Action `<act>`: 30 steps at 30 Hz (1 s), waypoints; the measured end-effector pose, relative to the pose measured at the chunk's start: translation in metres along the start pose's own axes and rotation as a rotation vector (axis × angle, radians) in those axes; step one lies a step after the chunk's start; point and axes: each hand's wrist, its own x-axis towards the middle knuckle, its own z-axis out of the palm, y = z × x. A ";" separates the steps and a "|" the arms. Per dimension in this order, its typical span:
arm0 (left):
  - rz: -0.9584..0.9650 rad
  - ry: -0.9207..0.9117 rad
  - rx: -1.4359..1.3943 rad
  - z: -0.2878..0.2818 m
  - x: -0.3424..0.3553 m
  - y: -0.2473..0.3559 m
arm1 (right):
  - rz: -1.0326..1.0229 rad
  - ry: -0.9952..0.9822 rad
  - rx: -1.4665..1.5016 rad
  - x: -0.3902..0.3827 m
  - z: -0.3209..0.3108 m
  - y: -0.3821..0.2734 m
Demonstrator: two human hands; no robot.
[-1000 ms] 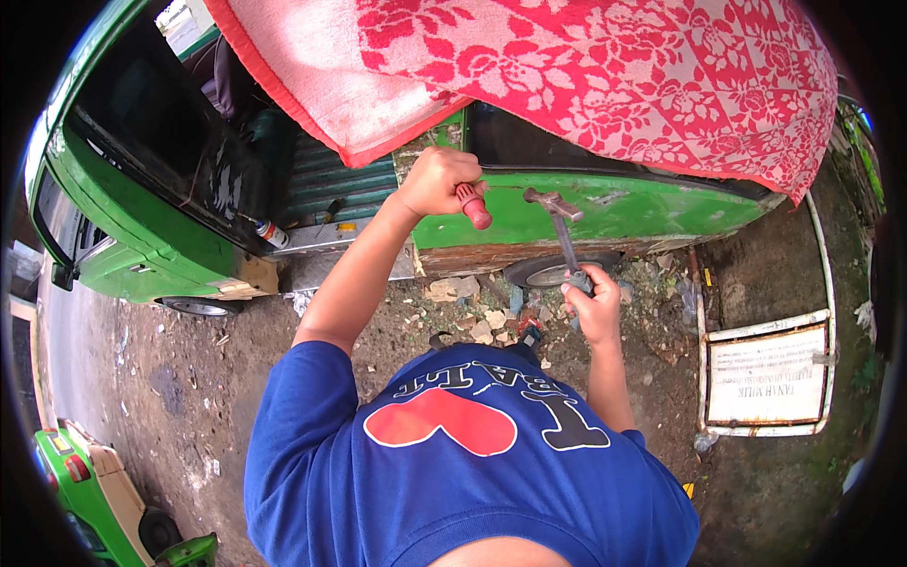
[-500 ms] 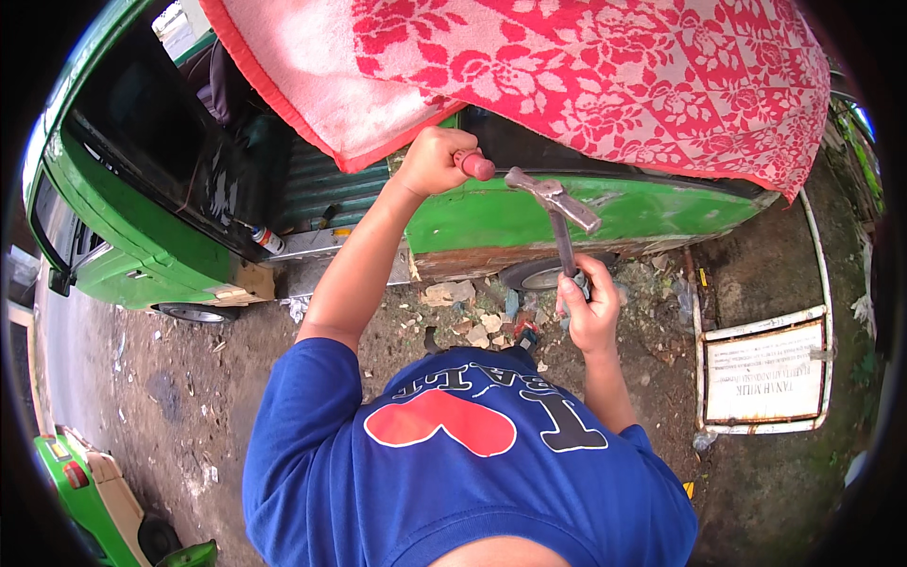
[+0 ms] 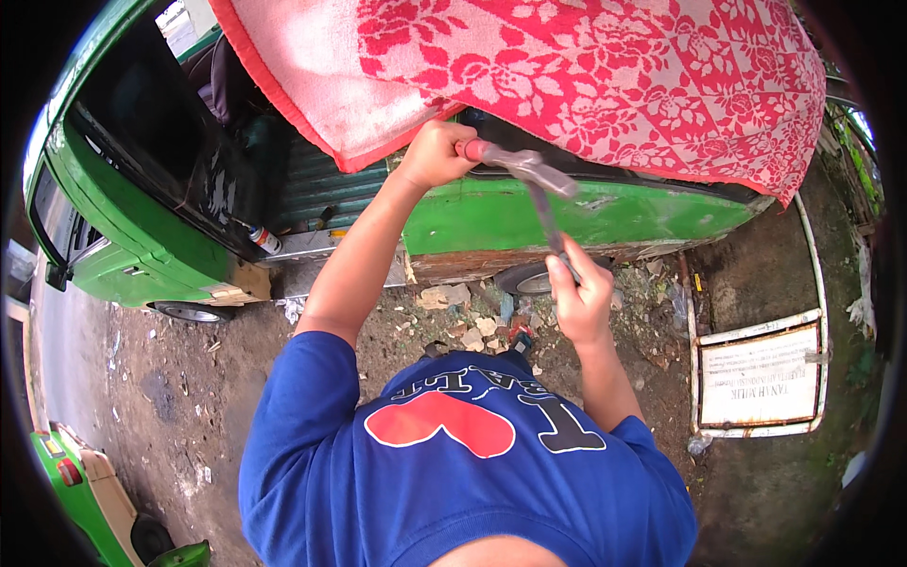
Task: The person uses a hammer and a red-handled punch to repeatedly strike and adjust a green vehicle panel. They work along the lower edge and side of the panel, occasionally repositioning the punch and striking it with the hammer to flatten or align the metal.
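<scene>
My left hand (image 3: 436, 154) is closed round a tool with a red handle (image 3: 472, 149), held up by the vehicle's window edge. Only the rounded end of that handle shows; its far part is hidden by my fist. In my right hand (image 3: 582, 293) is a hammer (image 3: 546, 213), gripped by its dark handle. The hammer head is slightly blurred and lies right at the end of the red handle; it looks to be touching it. Just beyond both hands is the green side panel (image 3: 605, 215) of the vehicle, with scraped paint and a brown lower edge.
A red and pink floral blanket (image 3: 605, 85) drapes over the vehicle's top. A spray can (image 3: 265, 239) stands at the open doorway at left. Broken stones (image 3: 444, 295) litter the ground by the wheel (image 3: 529, 278). A white framed sign (image 3: 759, 375) lies at right; another green vehicle (image 3: 80, 501) is lower left.
The hammer head has swung left and up onto the end of the red handle. My right hand has shifted slightly left and up, while my left hand stays nearly in place.
</scene>
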 end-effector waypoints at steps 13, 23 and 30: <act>-0.015 -0.095 0.198 0.024 -0.032 0.014 | 0.170 0.024 0.579 -0.021 -0.018 0.028; 0.136 0.101 0.308 0.039 0.001 0.013 | 0.244 -0.058 0.518 -0.019 -0.047 0.058; 0.112 0.124 0.328 0.048 0.009 0.009 | 0.272 -0.060 0.576 -0.010 -0.066 0.072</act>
